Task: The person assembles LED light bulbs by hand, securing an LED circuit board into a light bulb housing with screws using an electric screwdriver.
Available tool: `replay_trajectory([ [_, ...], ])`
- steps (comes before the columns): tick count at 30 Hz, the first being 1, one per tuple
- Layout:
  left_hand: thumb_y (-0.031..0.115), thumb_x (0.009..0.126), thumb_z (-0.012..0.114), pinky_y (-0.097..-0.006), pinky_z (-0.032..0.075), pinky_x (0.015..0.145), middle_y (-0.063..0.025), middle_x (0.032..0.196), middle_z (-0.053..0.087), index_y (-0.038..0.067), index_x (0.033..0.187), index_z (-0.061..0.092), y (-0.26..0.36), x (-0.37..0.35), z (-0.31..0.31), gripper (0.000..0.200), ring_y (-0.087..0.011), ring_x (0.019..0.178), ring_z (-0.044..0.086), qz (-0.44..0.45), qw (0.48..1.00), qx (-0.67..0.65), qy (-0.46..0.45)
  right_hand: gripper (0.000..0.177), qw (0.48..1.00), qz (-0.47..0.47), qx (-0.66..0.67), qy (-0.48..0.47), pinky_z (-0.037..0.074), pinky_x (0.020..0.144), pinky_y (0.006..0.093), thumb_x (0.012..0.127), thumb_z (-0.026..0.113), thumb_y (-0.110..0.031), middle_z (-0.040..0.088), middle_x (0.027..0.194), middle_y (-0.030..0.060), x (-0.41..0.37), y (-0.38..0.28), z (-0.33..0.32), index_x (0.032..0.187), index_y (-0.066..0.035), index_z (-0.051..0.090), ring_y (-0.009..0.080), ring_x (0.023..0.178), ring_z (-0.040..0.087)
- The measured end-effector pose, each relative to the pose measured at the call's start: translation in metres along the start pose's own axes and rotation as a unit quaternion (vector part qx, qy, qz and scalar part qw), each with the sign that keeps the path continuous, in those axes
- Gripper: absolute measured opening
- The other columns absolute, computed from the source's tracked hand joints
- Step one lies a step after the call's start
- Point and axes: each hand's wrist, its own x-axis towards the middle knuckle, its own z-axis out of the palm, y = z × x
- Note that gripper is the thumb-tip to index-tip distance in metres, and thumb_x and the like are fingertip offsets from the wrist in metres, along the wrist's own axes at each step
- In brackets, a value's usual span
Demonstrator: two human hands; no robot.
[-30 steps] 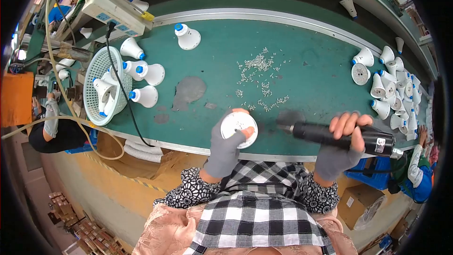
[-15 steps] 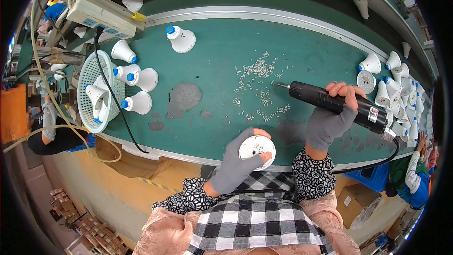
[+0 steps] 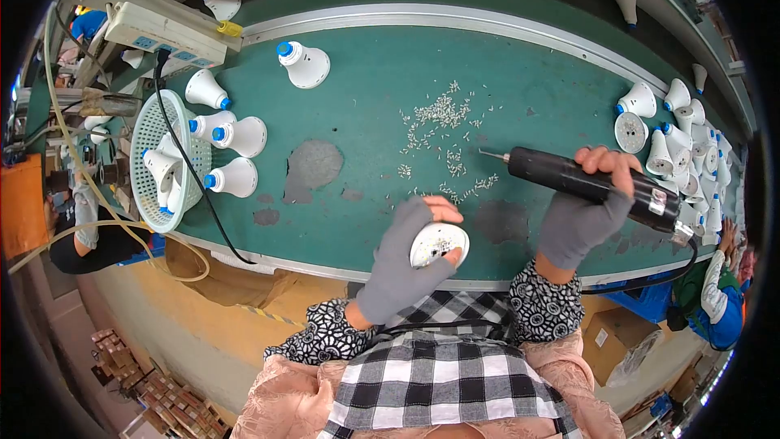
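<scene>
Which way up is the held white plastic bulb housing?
Wide end up: white plastic bulb housing shows its round speckled face, in the left hand.

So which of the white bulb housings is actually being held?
The housing in the left hand at the belt's near edge, round face up; the right hand holds a screwdriver. The others lie loose on the belt, in the basket or piled far right.

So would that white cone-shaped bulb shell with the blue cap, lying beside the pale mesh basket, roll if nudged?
Probably: the white cone-shaped bulb shell lies on its side on the flat green belt, so it would likely roll in a curve around its narrow blue-capped end. It looks like hollow plastic, so probably light and stiff.
</scene>
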Motion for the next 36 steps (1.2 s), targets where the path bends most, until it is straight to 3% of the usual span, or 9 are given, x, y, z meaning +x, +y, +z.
replay_trajectory([
  [3, 0.004, 0.069, 0.069, -0.0334, 0.048, 0.085, -0.0095, 0.122, 0.056, 0.007, 0.107, 0.063, 0.01, 0.005, -0.007, 0.038, -0.0267, 0.104, 0.053, 0.07, 0.985, 0.158, -0.008, 0.012, 0.998, 0.041, 0.049, 0.007, 0.04, 0.073, 0.0328, 0.091, 0.054, -0.015, 0.043, 0.076, 0.0029, -0.003, -0.027, -0.003, 0.096, -0.006, 0.046, 0.0152, 0.071, 0.044],
  [6, 0.002, 0.064, 0.068, -0.0362, 0.05, 0.085, -0.0085, 0.128, 0.054, 0.009, 0.108, 0.064, 0.016, 0.005, -0.009, 0.045, -0.0309, 0.104, 0.05, 0.108, 0.969, 0.216, -0.046, 0.01, 0.993, 0.077, 0.08, -0.042, 0.038, 0.071, 0.0322, 0.092, 0.052, -0.013, 0.043, 0.076, 0.0028, -0.007, -0.048, -0.008, 0.097, -0.006, 0.047, 0.0144, 0.07, 0.043],
  [12, 0.002, 0.061, 0.069, -0.0389, 0.051, 0.085, -0.0038, 0.133, 0.053, 0.012, 0.11, 0.064, 0.017, -0.005, -0.005, 0.051, -0.0331, 0.107, 0.047, 0.166, 0.955, 0.217, -0.115, 0.011, 0.981, 0.129, 0.13, -0.071, 0.038, 0.07, 0.0308, 0.092, 0.052, -0.009, 0.044, 0.078, 0.0028, -0.018, -0.068, -0.013, 0.101, -0.005, 0.048, 0.0131, 0.069, 0.042],
  [18, 0.004, 0.062, 0.071, -0.0387, 0.051, 0.083, -0.0008, 0.13, 0.056, 0.012, 0.111, 0.064, 0.013, -0.015, -0.003, 0.05, -0.0337, 0.105, 0.047, 0.178, 0.951, 0.231, -0.103, 0.014, 0.978, 0.14, 0.128, -0.081, 0.039, 0.07, 0.0309, 0.091, 0.052, -0.009, 0.044, 0.079, 0.003, -0.024, -0.072, -0.015, 0.104, -0.005, 0.048, 0.0131, 0.068, 0.042],
  [36, 0.005, 0.061, 0.07, -0.0397, 0.048, 0.084, -0.0029, 0.119, 0.059, 0.014, 0.111, 0.065, 0.014, -0.017, 0.002, 0.051, -0.0318, 0.101, 0.049, 0.179, 0.959, 0.203, -0.08, 0.013, 0.982, 0.129, 0.128, -0.059, 0.039, 0.069, 0.0304, 0.091, 0.052, -0.009, 0.043, 0.077, 0.0027, -0.026, -0.076, -0.019, 0.103, -0.005, 0.048, 0.0129, 0.068, 0.043],
])
